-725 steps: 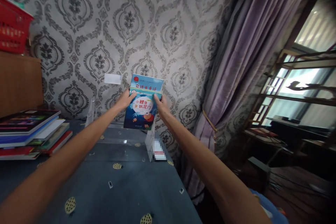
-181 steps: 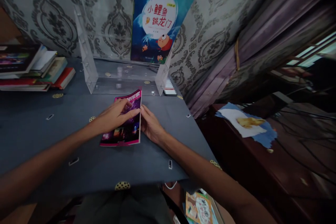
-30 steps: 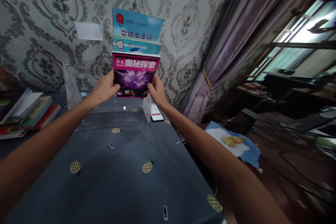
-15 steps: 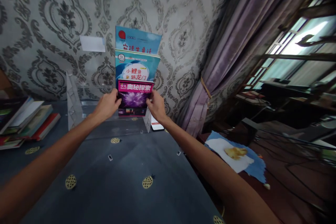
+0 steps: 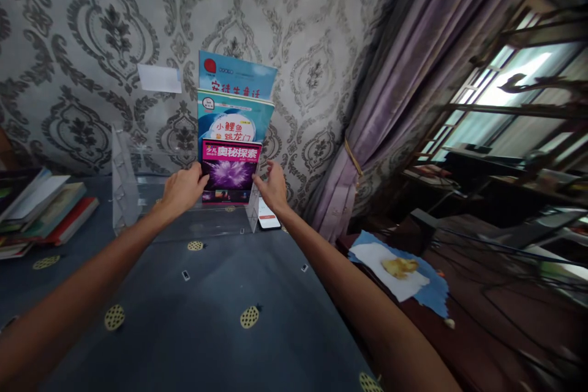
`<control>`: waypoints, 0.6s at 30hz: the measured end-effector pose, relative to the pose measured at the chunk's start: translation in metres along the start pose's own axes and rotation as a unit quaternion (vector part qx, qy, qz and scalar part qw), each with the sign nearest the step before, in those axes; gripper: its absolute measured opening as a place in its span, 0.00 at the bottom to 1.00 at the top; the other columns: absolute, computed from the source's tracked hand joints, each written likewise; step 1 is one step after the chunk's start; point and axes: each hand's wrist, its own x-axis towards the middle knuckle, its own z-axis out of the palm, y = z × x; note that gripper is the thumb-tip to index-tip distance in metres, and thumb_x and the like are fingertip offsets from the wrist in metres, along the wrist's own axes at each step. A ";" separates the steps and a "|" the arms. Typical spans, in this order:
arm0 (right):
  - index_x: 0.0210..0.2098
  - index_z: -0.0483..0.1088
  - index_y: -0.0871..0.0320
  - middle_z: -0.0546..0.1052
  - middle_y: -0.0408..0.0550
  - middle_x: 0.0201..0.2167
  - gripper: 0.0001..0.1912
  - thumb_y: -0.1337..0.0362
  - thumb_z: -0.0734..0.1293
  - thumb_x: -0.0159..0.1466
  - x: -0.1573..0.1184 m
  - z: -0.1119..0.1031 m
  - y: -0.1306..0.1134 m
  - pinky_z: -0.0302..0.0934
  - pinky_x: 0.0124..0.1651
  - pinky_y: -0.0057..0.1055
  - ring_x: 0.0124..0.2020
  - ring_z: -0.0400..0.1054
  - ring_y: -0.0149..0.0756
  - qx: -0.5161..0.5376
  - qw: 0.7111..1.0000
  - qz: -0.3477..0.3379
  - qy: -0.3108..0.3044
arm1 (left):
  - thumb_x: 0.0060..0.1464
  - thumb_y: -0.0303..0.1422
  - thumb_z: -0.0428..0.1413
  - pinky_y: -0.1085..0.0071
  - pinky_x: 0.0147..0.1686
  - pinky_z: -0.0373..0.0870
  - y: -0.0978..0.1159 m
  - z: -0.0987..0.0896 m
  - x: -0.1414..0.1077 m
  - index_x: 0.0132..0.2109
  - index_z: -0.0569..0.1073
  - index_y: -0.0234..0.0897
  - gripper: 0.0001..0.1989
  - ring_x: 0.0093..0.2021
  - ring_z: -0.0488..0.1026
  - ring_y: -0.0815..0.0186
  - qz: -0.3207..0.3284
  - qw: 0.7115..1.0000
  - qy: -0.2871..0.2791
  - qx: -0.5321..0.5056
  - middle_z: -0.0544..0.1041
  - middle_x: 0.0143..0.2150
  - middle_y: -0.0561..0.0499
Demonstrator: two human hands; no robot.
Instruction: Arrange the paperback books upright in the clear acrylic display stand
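A small book point(image 5: 231, 174) with a magenta title band and purple burst cover stands upright in a clear acrylic rack point(image 5: 125, 180). Behind it rise a teal book point(image 5: 206, 125) and, tallest at the back, a blue book point(image 5: 239, 70). My left hand point(image 5: 184, 188) has its fingers closed on the small book's left edge. At the opposite edge is my right hand point(image 5: 274, 188), its thumb at the cover and its fingers apart from the thumb. A phone point(image 5: 267, 215) with a lit screen lies just outside the rack's right side panel.
A stack of books point(image 5: 55, 214) lies at the table's left. The patterned tablecloth point(image 5: 206, 306) covers the table up to the wallpapered wall. To the right hang a purple curtain point(image 5: 367, 92) and, lower, a blue cloth with white paper point(image 5: 386, 266) on a dark red surface with cables.
My right hand's fingers have loosened and spread away from the small book's right edge. My left hand keeps its place at the left edge. The whole view has shifted slightly.
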 end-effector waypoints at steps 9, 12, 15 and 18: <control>0.50 0.74 0.57 0.81 0.55 0.38 0.19 0.56 0.69 0.62 0.002 0.011 0.008 0.67 0.49 0.47 0.42 0.77 0.51 -0.001 0.999 0.029 -0.036 | 0.68 0.39 0.47 0.58 0.42 0.71 0.003 0.007 0.000 0.50 0.74 0.38 0.14 0.46 0.79 0.45 0.006 1.000 0.003 -0.025 0.82 0.44 0.37; 0.50 0.74 0.58 0.82 0.54 0.37 0.19 0.57 0.68 0.62 0.001 0.011 0.010 0.67 0.49 0.46 0.41 0.77 0.50 0.008 0.999 0.020 -0.028 | 0.68 0.40 0.47 0.61 0.39 0.70 0.003 0.009 0.000 0.49 0.73 0.40 0.14 0.44 0.80 0.49 0.006 1.000 0.010 -0.012 0.83 0.42 0.40; 0.51 0.73 0.58 0.82 0.55 0.38 0.19 0.58 0.68 0.62 0.000 0.011 0.010 0.67 0.48 0.45 0.41 0.77 0.50 0.009 0.999 0.022 -0.028 | 0.68 0.40 0.47 0.63 0.37 0.69 0.001 0.011 -0.001 0.50 0.73 0.40 0.13 0.44 0.80 0.51 0.009 1.000 0.006 -0.001 0.83 0.43 0.42; 0.52 0.72 0.57 0.82 0.54 0.39 0.20 0.58 0.68 0.61 -0.003 0.010 0.010 0.67 0.48 0.46 0.41 0.77 0.50 0.015 0.999 0.021 -0.021 | 0.68 0.40 0.48 0.63 0.37 0.69 0.000 0.010 -0.002 0.50 0.73 0.39 0.13 0.44 0.80 0.50 0.008 1.000 0.000 -0.008 0.83 0.43 0.41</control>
